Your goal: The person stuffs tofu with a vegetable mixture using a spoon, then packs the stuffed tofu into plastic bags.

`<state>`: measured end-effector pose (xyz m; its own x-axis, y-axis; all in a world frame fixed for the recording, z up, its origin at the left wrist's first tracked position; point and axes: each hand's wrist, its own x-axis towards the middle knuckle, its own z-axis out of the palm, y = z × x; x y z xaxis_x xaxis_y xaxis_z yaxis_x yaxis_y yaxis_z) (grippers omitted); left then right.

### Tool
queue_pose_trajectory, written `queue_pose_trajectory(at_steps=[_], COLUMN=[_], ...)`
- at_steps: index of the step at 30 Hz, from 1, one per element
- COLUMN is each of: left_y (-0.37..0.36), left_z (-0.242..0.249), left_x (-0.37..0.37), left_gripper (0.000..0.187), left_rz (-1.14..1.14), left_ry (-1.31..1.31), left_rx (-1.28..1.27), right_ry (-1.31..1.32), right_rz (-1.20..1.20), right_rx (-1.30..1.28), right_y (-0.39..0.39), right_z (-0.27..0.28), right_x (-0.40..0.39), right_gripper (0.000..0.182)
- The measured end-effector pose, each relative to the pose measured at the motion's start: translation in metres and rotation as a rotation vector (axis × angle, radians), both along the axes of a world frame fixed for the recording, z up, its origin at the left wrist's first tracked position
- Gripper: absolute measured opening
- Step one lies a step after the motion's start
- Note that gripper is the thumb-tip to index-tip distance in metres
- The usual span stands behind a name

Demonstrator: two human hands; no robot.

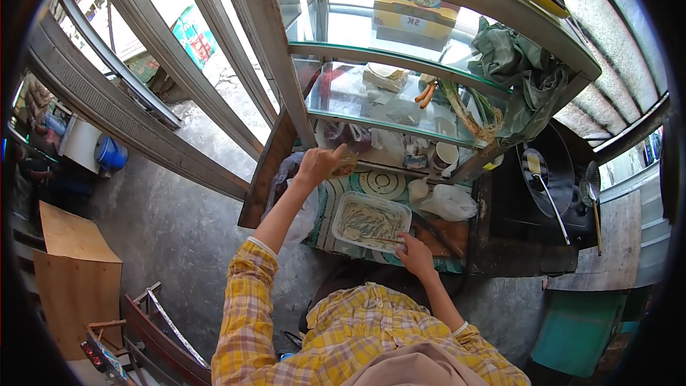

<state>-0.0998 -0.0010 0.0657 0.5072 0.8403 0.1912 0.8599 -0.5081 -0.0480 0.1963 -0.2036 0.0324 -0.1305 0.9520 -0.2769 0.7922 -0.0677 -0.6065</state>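
Observation:
A clear plastic tub (371,221) holding a pale mixture with green strips stands on the patterned green cloth (325,204). At its lower right corner, my right hand (416,256) is closed on the end of a thin utensil that reaches over the tub. My left hand (319,165) is raised beyond the tub's left side, fingers curled, beside a small round container (346,165) near the glass case; whether it grips anything is hidden. White plastic bags (449,202) lie right of the tub, beside a knife (437,234) on a brown board (457,233).
The glass case (386,118) rises behind the work surface, with carrots (426,94) and spring onions (464,111) on a shelf. To the right are a black wok (544,171) with a spatula and a ladle (593,196). A plastic bag (293,207) hangs at the left.

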Motion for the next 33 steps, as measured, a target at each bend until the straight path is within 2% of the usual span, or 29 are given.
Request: queue_pose_trajectory(at_steps=[2,6,11,17,26,33], left_y=[0.012,0.027,0.041,0.019,0.020,0.013], left_z=[0.008,0.010,-0.030,-0.034,-0.045,-0.046], left_x=[-0.004,-0.016,-0.047,-0.051,-0.066,-0.056], left_gripper=[0.014,0.011,0.004,0.004,0.003,0.004], left_rz=[-0.027,-0.053,-0.013,0.054,0.138,0.280], left_ry=[0.062,-0.039,-0.096,-0.070,-0.080,-0.240], left_rx=[-0.088,-0.003,0.086,0.190,0.140,0.152], right_ry=[-0.002,-0.003,0.023,0.014,0.052,0.025], right_rz=[0.011,0.027,-0.014,-0.009,-0.066,-0.058], right_rx=[0.004,0.010,-0.015,-0.022,0.035,0.051], right_y=[-0.001,-0.001,-0.004,-0.005,-0.004,-0.005], right_z=[-0.001,0.001,0.003,0.002,0.004,-0.001], right_x=[0.001,0.002,0.001,0.001,-0.003,-0.001], right_gripper=[0.035,0.035,0.036,0.036,0.032,0.031])
